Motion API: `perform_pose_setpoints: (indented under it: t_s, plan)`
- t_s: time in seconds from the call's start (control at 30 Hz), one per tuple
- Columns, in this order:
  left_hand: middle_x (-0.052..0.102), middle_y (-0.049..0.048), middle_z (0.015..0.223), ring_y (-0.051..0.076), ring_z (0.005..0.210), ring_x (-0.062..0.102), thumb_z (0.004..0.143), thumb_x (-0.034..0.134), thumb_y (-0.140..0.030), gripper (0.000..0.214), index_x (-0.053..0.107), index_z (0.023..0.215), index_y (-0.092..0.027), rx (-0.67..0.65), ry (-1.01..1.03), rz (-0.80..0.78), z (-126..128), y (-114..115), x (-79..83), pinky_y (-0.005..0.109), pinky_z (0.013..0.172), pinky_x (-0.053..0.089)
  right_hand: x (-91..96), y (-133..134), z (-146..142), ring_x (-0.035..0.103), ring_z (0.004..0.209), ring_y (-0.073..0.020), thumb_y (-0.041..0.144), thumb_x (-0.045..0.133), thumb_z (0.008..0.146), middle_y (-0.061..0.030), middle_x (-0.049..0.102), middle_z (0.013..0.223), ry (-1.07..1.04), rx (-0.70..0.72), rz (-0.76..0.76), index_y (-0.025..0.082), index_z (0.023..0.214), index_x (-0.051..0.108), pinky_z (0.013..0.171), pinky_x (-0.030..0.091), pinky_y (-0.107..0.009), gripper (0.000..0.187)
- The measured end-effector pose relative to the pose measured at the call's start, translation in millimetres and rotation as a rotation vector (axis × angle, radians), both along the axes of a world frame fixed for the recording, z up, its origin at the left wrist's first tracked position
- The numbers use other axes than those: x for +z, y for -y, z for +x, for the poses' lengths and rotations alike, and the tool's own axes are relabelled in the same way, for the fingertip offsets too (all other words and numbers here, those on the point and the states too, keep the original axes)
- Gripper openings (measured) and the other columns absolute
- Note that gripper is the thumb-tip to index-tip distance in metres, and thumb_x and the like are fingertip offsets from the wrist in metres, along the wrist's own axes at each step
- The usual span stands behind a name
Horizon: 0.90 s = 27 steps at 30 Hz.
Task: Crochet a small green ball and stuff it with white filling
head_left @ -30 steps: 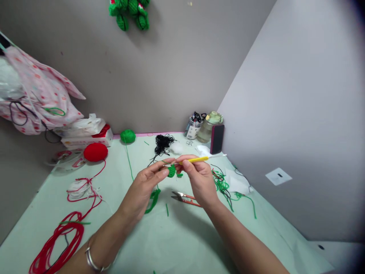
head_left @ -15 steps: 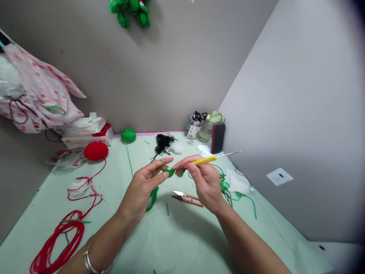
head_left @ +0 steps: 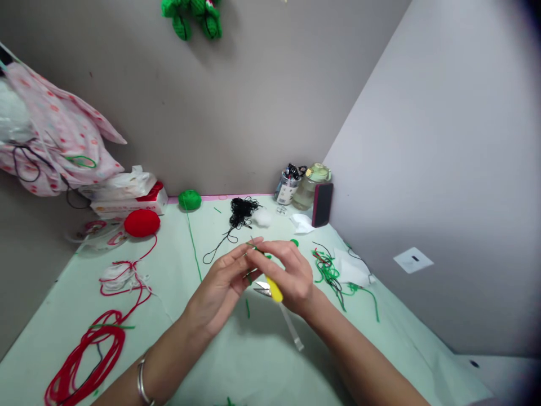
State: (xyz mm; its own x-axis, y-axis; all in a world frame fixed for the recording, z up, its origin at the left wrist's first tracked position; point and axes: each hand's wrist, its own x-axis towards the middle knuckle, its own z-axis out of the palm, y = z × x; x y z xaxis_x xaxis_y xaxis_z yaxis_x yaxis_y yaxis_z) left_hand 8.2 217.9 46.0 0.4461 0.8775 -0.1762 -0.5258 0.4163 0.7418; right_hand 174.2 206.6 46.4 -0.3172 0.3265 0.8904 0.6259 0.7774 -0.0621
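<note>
R hand (head_left: 293, 276) palm-in, half-curled abt yellow hook (head_left: 274, 289), nr L hand (head_left: 220, 285).

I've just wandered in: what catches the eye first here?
Probably the bright yellow-handled crochet hook in the right hand, at the centre, close to the left hand. Next, the red yarn ball at the table's back left, with loops of red yarn in front. Green knitted-looking figures show high on the wall.
</note>
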Motion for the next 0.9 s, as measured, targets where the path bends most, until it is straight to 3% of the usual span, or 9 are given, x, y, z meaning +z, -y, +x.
perform_pose_setpoints:
  t_s: [0.1, 0.17, 0.3, 0.4, 0.6, 0.7, 0.8, 0.9]
  plan:
    - [0.074, 0.0025, 0.097, 0.017, 0.093, 0.064, 0.077, 0.086, -0.023, 0.026, 0.084, 0.103, -0.021, 0.058, 0.035, -0.034, -4.3, -6.3, 2.3, 0.035, 0.106, 0.049, 9.3, 2.6, 1.9, 0.071, 0.083, -0.0178, 0.013, 0.054, 0.103, -0.0057, 0.075, 0.092, -0.405, 0.103, -0.365, 0.022, 0.105, 0.075, 0.073, 0.061, -0.033, 0.023]
    - [0.072, 0.0001, 0.088, 0.016, 0.089, 0.063, 0.079, 0.084, -0.021, 0.032, 0.082, 0.111, -0.022, 0.103, -0.010, 0.003, -6.8, -6.9, 5.5, 0.037, 0.110, 0.046, 15.6, 2.9, 2.3, 0.067, 0.072, -0.0152, 0.023, 0.056, 0.104, -0.0038, 0.074, 0.089, -0.633, 0.194, -0.604, 0.023, 0.096, 0.077, 0.067, 0.059, -0.031, 0.023]
    - [0.074, 0.0012, 0.094, 0.021, 0.104, 0.066, 0.082, 0.082, -0.024, 0.041, 0.077, 0.123, -0.027, 0.051, -0.063, 0.103, -5.1, 0.5, 10.8, 0.037, 0.112, 0.039, 18.0, -0.5, -0.5, 0.068, 0.074, -0.0152, 0.034, 0.064, 0.100, -0.0029, 0.075, 0.091, -0.750, 0.332, -0.802, 0.024, 0.093, 0.080, 0.071, 0.059, -0.031, 0.019]
    - [0.075, 0.0037, 0.101, 0.024, 0.111, 0.064, 0.082, 0.082, -0.025, 0.041, 0.077, 0.123, -0.026, 0.039, -0.093, 0.125, -4.0, 4.4, 11.9, 0.038, 0.109, 0.038, 14.2, -2.9, -1.7, 0.068, 0.077, -0.0168, 0.037, 0.066, 0.099, -0.0040, 0.076, 0.091, -0.749, 0.318, -0.828, 0.024, 0.093, 0.080, 0.074, 0.059, -0.032, 0.021]
    - [0.068, 0.0014, 0.093, 0.022, 0.101, 0.057, 0.083, 0.078, -0.026, 0.039, 0.077, 0.122, -0.028, 0.069, -0.166, 0.149, -8.9, 1.2, 13.0, 0.036, 0.099, 0.037, 10.4, -5.1, 2.5, 0.069, 0.075, -0.0144, 0.039, 0.061, 0.103, -0.0028, 0.077, 0.090, -0.872, 0.438, -0.916, 0.023, 0.094, 0.074, 0.074, 0.058, -0.030, 0.022]
    - [0.066, 0.0015, 0.094, 0.021, 0.100, 0.055, 0.081, 0.079, -0.026, 0.039, 0.078, 0.120, -0.027, 0.088, -0.185, 0.155, -9.1, -0.4, 13.4, 0.034, 0.096, 0.037, 14.8, -1.9, 2.9, 0.070, 0.073, -0.0147, 0.040, 0.057, 0.104, -0.0031, 0.077, 0.089, -0.829, 0.415, -0.908, 0.023, 0.095, 0.071, 0.074, 0.059, -0.031, 0.024]
    - [0.065, 0.0008, 0.093, 0.020, 0.098, 0.055, 0.082, 0.079, -0.025, 0.037, 0.079, 0.119, -0.028, 0.117, -0.218, 0.185, -8.2, -0.4, 11.5, 0.034, 0.096, 0.038, 18.9, 4.1, 1.4, 0.072, 0.076, -0.0157, 0.033, 0.052, 0.107, -0.0046, 0.077, 0.093, -0.646, 0.261, -0.772, 0.022, 0.097, 0.071, 0.075, 0.061, -0.032, 0.024]
    - [0.063, -0.0004, 0.090, 0.020, 0.097, 0.056, 0.083, 0.081, -0.026, 0.035, 0.079, 0.118, -0.030, 0.171, -0.265, 0.229, -7.2, 1.9, 9.1, 0.033, 0.097, 0.038, 15.2, 6.9, -0.1, 0.074, 0.083, -0.0179, 0.024, 0.050, 0.107, -0.0062, 0.078, 0.095, -0.344, 0.109, -0.515, 0.024, 0.104, 0.072, 0.077, 0.062, -0.034, 0.022]
